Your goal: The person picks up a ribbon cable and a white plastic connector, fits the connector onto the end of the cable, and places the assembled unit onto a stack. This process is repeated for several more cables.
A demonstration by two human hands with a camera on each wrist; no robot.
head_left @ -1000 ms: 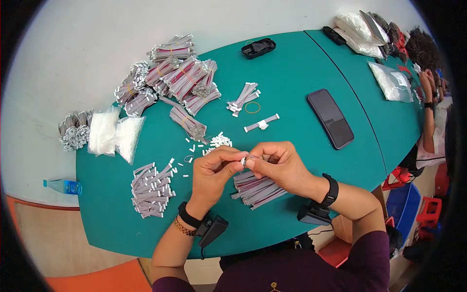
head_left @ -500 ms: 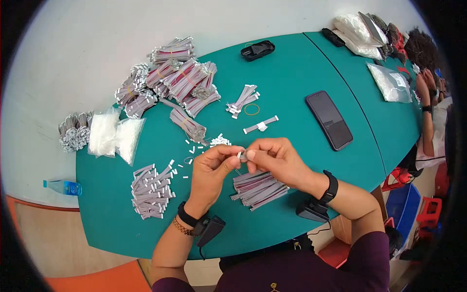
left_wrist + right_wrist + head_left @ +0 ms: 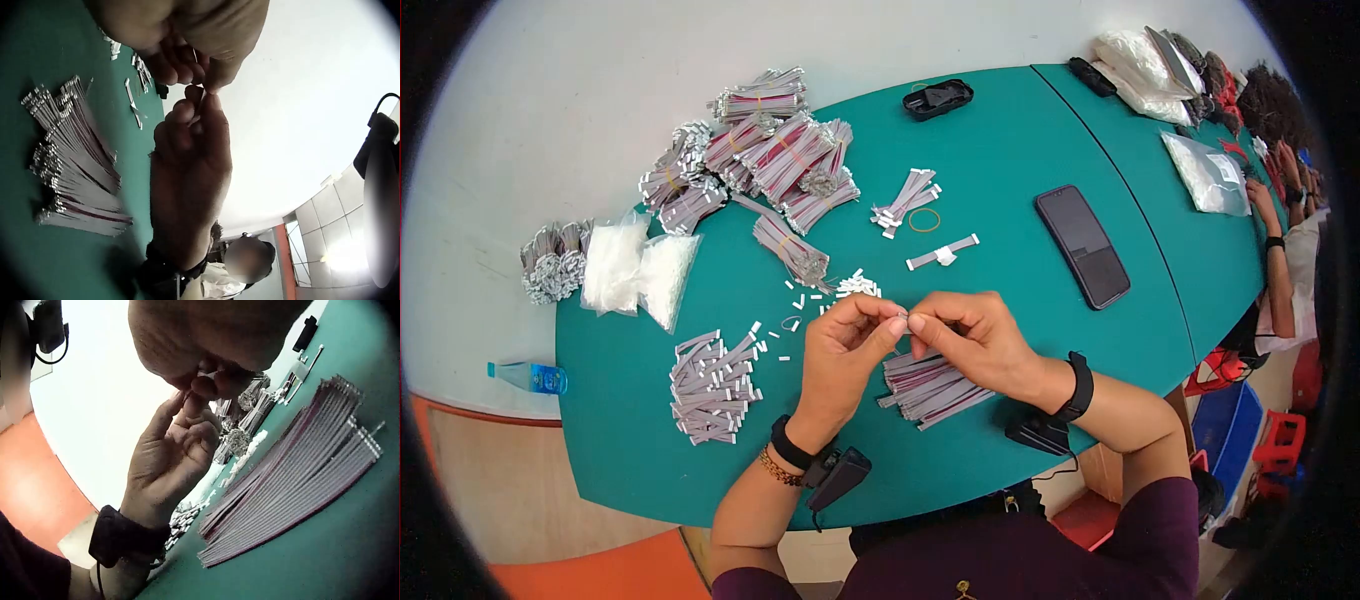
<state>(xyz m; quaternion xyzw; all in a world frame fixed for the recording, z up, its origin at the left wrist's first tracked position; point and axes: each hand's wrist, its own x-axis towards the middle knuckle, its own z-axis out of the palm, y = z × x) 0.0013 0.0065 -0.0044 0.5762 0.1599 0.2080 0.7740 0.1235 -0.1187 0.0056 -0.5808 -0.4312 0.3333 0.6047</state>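
Note:
Over the green table, my left hand [image 3: 832, 368] and right hand [image 3: 985, 345] meet fingertip to fingertip. Between them they pinch a short grey ribbon cable [image 3: 197, 116], mostly covered by the fingers; a white connector in that grip is hidden now. Just below the right hand lies a stack of grey and dark red ribbon cables [image 3: 930, 390], their ends fanned out in the right wrist view. Small loose white connectors [image 3: 858, 286] lie beyond the left hand. To its left is a pile of ribbon cables with white connectors [image 3: 712, 395].
Rubber-banded cable bundles [image 3: 785, 150] are heaped at the back left, near two bags of white parts [image 3: 615, 270]. A phone [image 3: 1083, 245] lies to the right, a black pouch [image 3: 938, 99] at the back. A bottle [image 3: 530, 377] is at the left edge. Another person's arm [image 3: 1278, 270] shows far right.
The fingertips have drawn closer together, covering the white connector and grey cable that showed between them half a second ago. Both hands stay over the same spot.

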